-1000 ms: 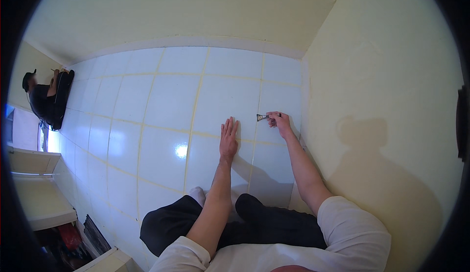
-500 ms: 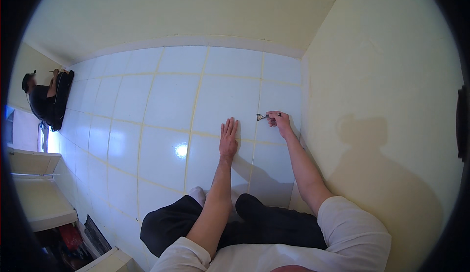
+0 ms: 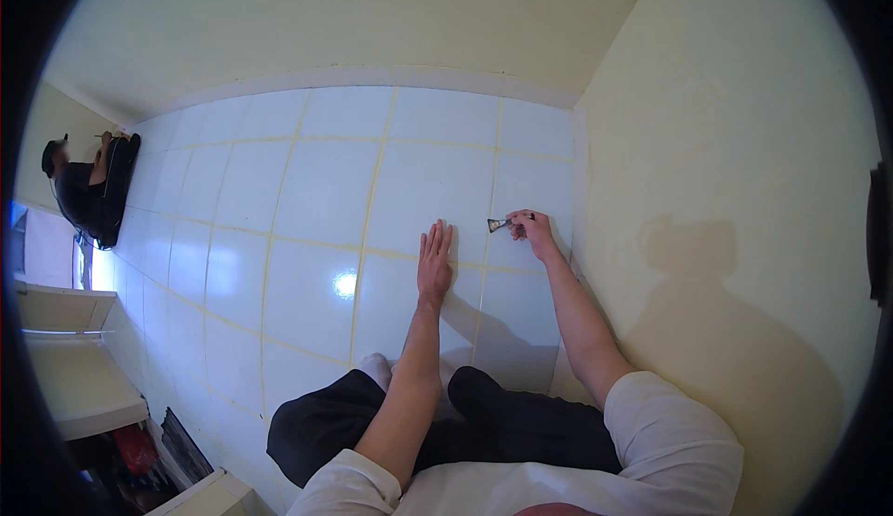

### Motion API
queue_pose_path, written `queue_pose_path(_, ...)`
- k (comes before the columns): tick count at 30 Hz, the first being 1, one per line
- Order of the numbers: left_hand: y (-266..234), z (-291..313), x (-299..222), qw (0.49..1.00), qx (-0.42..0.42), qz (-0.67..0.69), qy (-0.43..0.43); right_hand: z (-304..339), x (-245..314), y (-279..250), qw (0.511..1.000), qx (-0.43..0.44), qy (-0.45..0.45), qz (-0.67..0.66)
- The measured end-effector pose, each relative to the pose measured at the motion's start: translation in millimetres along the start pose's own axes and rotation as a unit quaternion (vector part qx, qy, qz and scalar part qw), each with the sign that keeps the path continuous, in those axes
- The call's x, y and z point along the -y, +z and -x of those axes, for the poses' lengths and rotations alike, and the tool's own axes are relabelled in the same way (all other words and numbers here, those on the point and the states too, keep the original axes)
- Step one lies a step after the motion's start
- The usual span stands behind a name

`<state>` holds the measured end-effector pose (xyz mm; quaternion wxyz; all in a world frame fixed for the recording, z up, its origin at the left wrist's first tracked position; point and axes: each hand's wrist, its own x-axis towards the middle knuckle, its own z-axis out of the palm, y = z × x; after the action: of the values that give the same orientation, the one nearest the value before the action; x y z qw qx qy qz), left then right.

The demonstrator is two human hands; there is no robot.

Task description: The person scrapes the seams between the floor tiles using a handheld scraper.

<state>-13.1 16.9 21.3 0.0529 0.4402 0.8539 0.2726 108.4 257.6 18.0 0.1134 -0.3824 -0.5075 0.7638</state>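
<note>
My left hand (image 3: pixel 434 262) lies flat on the white floor tiles (image 3: pixel 316 181), fingers stretched out and pointing away from me. To its right, my right hand (image 3: pixel 530 227) is closed round the handle of a small scraper (image 3: pixel 496 226). The scraper's flared blade points left and rests at the yellowish grout line between two tiles. My fingers hide most of its handle.
A yellowish wall (image 3: pixel 726 163) rises close on my right, carrying my shadow, and another wall (image 3: pixel 372 14) stands ahead. A person (image 3: pixel 90 186) in dark clothes crouches at the far left. Nearby on the lower left is a pale cabinet (image 3: pixel 88 386).
The scraper's blade has turned slightly toward me at the grout line, in my right hand. My left hand has stayed almost where it was.
</note>
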Motion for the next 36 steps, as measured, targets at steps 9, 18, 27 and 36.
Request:
queue_pose_path(9, 6.0, 5.0, 3.9, 1.0, -0.008, -0.005, 0.007, 4.8, -4.0, -0.5, 0.999, -0.001, -0.008, -0.036)
queue_pose_path(18, 4.6, 9.7, -0.9, 1.0, 0.0, 0.002, 0.004, 11.6, -2.1, -3.2, 1.0, 0.013, -0.013, -0.023)
queue_pose_path(27, 2.5, 9.8, 1.0, 1.0, -0.003, -0.01, 0.01, 12.9, -0.6, 0.1, 1.0, 0.0, -0.002, -0.013)
queue_pose_path(36, 0.9, 11.4, 1.4, 1.0, -0.006, -0.007, 0.008, 14.7, -0.7, 4.7, 1.0, -0.012, -0.008, -0.027)
